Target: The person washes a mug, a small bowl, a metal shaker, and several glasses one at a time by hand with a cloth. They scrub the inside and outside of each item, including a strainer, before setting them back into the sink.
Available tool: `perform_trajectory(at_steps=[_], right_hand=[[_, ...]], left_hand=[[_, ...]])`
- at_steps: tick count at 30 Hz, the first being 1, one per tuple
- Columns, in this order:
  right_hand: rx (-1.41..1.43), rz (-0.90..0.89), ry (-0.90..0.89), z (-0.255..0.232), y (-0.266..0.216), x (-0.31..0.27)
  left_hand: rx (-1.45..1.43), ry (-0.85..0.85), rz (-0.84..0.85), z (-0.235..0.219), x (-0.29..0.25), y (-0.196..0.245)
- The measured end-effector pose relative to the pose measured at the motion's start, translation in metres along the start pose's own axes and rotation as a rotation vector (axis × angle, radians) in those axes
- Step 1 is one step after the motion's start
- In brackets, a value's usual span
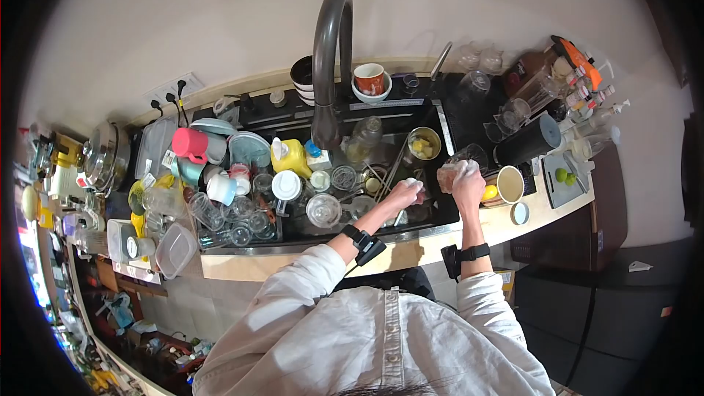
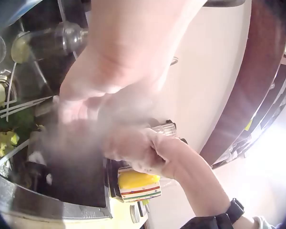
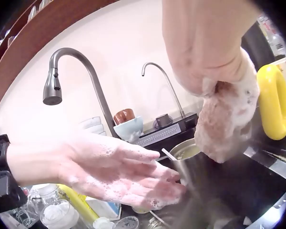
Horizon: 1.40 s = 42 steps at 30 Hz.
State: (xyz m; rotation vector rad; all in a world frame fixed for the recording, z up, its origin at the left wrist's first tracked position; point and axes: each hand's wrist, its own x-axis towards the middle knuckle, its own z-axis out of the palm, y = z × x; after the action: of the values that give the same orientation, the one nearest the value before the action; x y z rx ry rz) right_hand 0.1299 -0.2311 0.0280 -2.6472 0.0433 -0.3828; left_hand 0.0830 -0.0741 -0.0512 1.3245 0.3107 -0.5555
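Observation:
My right hand grips a foamy, pinkish-brown sponge over the right part of the sink. White suds cover the fingers and part of the sponge. To its left my left hand hovers, and the right wrist view shows its soapy palm turned up with long, straight fingers. A blurred dark patch lies past those fingertips. Behind the hands stands a metal pot with yellowish pieces in it. A striped mug with a yellow handle is right beside the right hand.
The dark faucet arches over the sink. Crowded glasses, jars and a yellow bottle fill the left side. A round lid lies at the counter edge; a cutting board with green fruit sits farther right.

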Motion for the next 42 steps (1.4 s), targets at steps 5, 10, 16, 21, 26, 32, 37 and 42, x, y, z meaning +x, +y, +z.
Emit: perform_trajectory(at_steps=[5, 10, 16, 21, 26, 32, 37, 42], right_hand=[[-0.029, 0.035, -0.050, -0.004, -0.006, -0.001], [0.068, 0.015, -0.092, -0.009, -0.009, -0.011], [0.244, -0.079, -0.302, -0.002, -0.021, -0.048], [0.364, -0.142, -0.541, -0.017, -0.067, -0.071], [0.566, -0.313, -0.634, -0.004, -0.065, -0.072], [0.468, -0.211, -0.720, -0.013, -0.050, -0.058], [0.367, -0.169, -0.560, -0.003, -0.031, -0.050], [0.341, -0.102, -0.373, 0.029, 0.005, -0.049]], left_hand=[[0.002, 0.064, 0.019, 0.006, 0.008, -0.002], [-0.229, 0.038, -0.001, 0.000, 0.012, -0.006], [-0.609, 0.000, -0.195, -0.012, -0.014, 0.009], [-0.992, -0.077, -0.191, -0.043, -0.050, 0.008], [-0.897, 0.076, -0.092, -0.055, -0.079, 0.014], [-0.012, 0.750, 0.122, -0.078, -0.070, -0.001], [0.686, 0.988, 0.340, -0.074, -0.079, 0.019], [0.766, 0.969, 0.377, -0.062, -0.080, 0.037]])
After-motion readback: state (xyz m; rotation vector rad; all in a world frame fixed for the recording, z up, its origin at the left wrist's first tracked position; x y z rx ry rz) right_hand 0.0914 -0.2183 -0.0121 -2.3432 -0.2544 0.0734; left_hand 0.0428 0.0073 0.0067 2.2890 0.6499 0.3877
